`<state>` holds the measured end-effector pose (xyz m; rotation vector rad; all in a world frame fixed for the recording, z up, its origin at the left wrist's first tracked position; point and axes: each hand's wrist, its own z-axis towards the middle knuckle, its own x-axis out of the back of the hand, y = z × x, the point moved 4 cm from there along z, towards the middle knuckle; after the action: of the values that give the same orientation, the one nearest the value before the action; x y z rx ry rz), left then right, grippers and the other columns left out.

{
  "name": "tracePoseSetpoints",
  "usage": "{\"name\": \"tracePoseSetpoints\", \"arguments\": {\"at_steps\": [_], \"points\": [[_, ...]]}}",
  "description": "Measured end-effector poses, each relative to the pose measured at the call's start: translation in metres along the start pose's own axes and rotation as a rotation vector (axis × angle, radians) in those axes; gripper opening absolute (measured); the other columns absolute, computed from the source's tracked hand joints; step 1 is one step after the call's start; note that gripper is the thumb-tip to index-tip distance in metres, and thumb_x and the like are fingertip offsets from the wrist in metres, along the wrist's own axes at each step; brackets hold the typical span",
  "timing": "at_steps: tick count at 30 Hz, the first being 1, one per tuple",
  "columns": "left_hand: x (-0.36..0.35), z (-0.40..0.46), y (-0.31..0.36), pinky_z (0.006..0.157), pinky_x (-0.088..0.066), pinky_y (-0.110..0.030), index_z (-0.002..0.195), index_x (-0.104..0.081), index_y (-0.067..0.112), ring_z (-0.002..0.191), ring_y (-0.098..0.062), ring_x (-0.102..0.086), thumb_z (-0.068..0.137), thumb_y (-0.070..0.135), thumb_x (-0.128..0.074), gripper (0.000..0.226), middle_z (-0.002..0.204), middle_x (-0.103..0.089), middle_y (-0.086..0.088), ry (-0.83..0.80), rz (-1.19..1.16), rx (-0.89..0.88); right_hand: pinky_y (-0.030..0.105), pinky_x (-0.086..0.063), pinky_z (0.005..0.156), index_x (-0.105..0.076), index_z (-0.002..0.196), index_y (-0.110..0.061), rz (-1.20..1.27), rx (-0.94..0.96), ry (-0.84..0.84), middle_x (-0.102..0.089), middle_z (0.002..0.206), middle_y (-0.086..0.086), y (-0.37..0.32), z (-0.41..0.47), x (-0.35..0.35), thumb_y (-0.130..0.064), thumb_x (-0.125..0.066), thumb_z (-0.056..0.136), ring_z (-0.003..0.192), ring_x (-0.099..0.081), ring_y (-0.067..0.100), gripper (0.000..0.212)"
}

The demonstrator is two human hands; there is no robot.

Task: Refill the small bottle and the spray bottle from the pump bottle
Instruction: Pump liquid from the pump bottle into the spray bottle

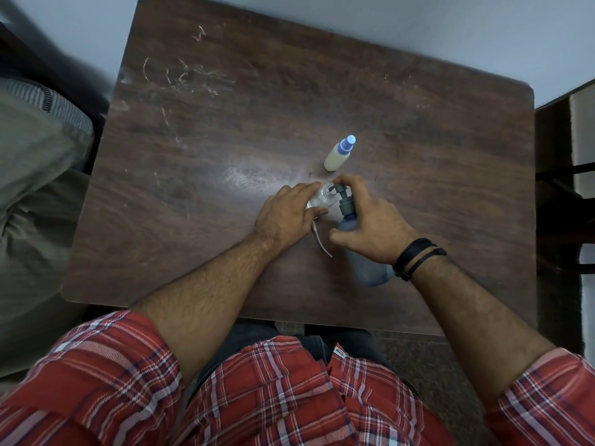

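A blue pump bottle (367, 259) with a dark grey pump head stands on the brown wooden table (225, 140). My right hand (370, 220) curls round its neck, fingers on top of the pump. The pump's spout sits over the open mouth of a small clear bottle (323, 199), which my left hand (289, 214) grips from the left. A thin white tube with a cap (322, 241) lies on the table between my hands. Further back stands a spray bottle (338, 154) with a blue nozzle and cream-coloured contents, apart from both hands.
The table's front edge runs just before my lap. A grey-green cushion (35, 188) lies off the left side. A dark chair or shelf (560, 175) stands off the right edge. A pale wall rises behind the table.
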<state>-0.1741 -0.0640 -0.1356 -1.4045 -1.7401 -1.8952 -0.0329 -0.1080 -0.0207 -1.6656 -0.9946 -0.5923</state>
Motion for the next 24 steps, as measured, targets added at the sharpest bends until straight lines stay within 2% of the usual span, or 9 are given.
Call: {"name": "tracePoseSetpoints", "arguments": {"at_steps": [4,12,18,20,24], "points": [[0.0004,0.0004,0.0007,0.094,-0.048,-0.046,0.145,-0.046,0.024,0.110,-0.021,-0.054,0.096,0.040,-0.056,0.052,0.139,-0.057,0.006,-0.004,-0.005,0.001,0.029,-0.044,0.070,-0.035,0.135,-0.026,-0.007,-0.001,-0.006,-0.055,0.086,-0.010,0.0002,0.0001,-0.0003,-0.027,-0.074,0.073,0.074,-0.057,0.016,0.074],[0.0026,-0.0015,0.0028,0.095,-0.047,-0.045,0.145,-0.047,0.025,0.110,-0.021,-0.053,0.096,0.043,-0.054,0.052,0.139,-0.056,0.007,-0.005,-0.007,-0.004,0.024,-0.035,0.060,-0.039,0.121,-0.021,0.032,-0.008,-0.021,-0.049,0.077,-0.015,0.0012,0.0027,-0.0003,-0.025,-0.073,0.075,0.068,-0.052,0.004,0.058],[0.0018,-0.0014,0.0028,0.094,-0.047,-0.046,0.145,-0.046,0.024,0.110,-0.022,-0.054,0.096,0.043,-0.054,0.053,0.139,-0.057,0.006,-0.006,-0.001,0.003,0.029,-0.044,0.071,-0.035,0.135,-0.026,0.003,-0.012,-0.028,-0.052,0.084,-0.014,-0.0011,-0.0007,0.0004,-0.028,-0.074,0.073,0.075,-0.057,0.016,0.074],[0.0019,-0.0011,0.0027,0.094,-0.047,-0.045,0.144,-0.046,0.024,0.110,-0.021,-0.053,0.096,0.043,-0.054,0.052,0.139,-0.056,0.006,-0.009,0.004,0.000,0.031,-0.047,0.071,-0.034,0.135,-0.028,0.005,-0.015,-0.036,-0.052,0.079,-0.014,-0.0010,-0.0024,0.0001,-0.029,-0.074,0.072,0.072,-0.057,0.014,0.075],[0.0016,-0.0006,0.0020,0.094,-0.048,-0.045,0.145,-0.046,0.024,0.110,-0.020,-0.053,0.096,0.043,-0.055,0.052,0.139,-0.056,0.006,-0.010,0.003,-0.005,0.027,-0.041,0.068,-0.034,0.134,-0.028,0.011,-0.012,-0.032,-0.051,0.077,-0.015,-0.0014,-0.0017,0.0008,-0.028,-0.074,0.072,0.070,-0.055,0.005,0.073]]}}
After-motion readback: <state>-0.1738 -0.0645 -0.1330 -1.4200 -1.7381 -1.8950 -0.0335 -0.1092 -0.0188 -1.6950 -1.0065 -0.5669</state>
